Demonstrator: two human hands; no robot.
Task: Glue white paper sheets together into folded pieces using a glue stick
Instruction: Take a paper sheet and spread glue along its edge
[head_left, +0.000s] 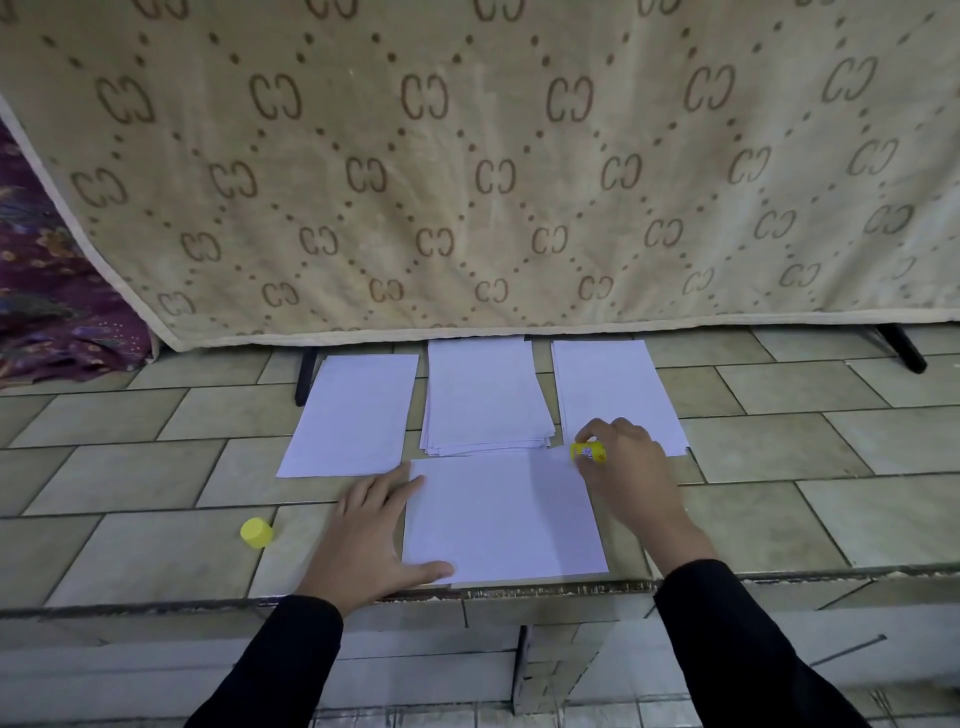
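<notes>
— Sheet for gluing (504, 514) lies flat at the counter's (779, 519) near edge. Our left hand (374, 535) presses its left side, fingers straight.

— Our right hand (628, 467) grips the glue stick (588, 451) at the far right corner. We should sweep evenly along 1 edge and pin the paper firmly.

Tiled ledge (779, 519) bearing, along its far edge, a left sheet (350, 415), a middle stack (485, 400) and a right sheet (610, 387); at the front edge, a single sheet (501, 519); front left, a yellow cap (256, 532).
</notes>
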